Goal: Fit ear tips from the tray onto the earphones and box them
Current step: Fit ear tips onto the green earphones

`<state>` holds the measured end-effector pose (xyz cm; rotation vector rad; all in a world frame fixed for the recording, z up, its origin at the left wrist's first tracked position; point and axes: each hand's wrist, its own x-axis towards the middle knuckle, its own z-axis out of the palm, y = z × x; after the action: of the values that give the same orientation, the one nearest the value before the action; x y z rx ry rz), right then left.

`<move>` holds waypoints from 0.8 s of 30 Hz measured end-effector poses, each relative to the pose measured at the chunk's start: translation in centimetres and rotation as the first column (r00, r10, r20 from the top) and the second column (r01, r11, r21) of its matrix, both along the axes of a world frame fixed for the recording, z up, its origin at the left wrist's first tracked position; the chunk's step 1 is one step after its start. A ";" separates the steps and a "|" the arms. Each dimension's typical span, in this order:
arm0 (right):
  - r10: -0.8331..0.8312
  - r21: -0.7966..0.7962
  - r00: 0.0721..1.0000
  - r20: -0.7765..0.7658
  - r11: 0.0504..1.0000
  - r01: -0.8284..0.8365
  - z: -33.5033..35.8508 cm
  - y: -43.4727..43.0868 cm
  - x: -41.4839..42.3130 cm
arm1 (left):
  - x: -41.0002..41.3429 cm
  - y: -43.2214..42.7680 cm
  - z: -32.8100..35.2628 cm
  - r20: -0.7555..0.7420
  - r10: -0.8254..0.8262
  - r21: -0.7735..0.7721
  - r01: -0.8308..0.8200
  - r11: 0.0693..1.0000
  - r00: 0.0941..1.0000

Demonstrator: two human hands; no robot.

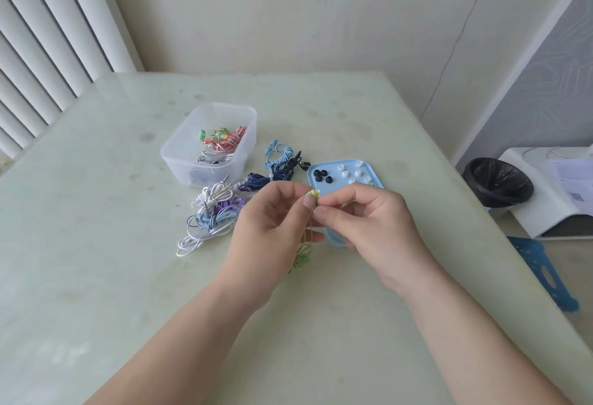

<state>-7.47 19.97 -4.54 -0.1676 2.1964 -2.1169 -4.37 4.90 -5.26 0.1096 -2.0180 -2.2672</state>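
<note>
- L hand [272,212] is up off the counter [96,244], thumb & forefinger pinching a small yellow-green earbud [313,193]; the other fingers are curled loosely.
- R hand [369,218] meets it from the other side. Its thumb & forefinger tips are closed tight on the same earbud and the rest of the fingers are tucked in. Can't tell if an ear tip sits inside that pinch; too small and covered.
- The earbud's green cable [301,258] hangs below the L hand's palm, bunched just above the counter.
- Blue tray [335,239] lies under and just beyond the R hand, partly hidden by it. Black ear tips [322,175] & white ear tips [349,172] lie loose in its far half.
- Clear box [179,151] stands well beyond the L hand, to its left, w/ red, green & white earphones [224,141] inside.
- Loose earphone bundles [215,209] (white, lilac, pale blue) lie just left of the L hand. A navy bundle [260,181] & a light-blue bundle [279,154] lie beyond both hands, between box & tray.
- Black-lined bin [497,181] stands on the floor, far right of the R hand.
</note>
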 end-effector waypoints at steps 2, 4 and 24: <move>0.015 0.001 0.999 -0.028 1.000 -0.015 0.0 0.1 0.0 | 0.1 0.0 -0.2 0.016 -0.002 0.055 0.001 0.998 1.000; 0.029 0.025 0.999 -0.038 0.999 -0.028 0.4 0.4 -0.1 | 0.0 -0.3 -0.3 0.039 0.016 0.088 -0.019 0.996 0.999; -0.312 0.460 0.929 -0.199 0.808 0.370 -1.3 5.9 -4.6 | 0.7 -1.2 -1.3 0.129 -0.190 0.174 0.167 0.970 0.973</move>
<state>-12.03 25.84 -5.83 0.1642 2.9399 -1.6236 -3.63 3.73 -6.55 0.1116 -1.9800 -2.6060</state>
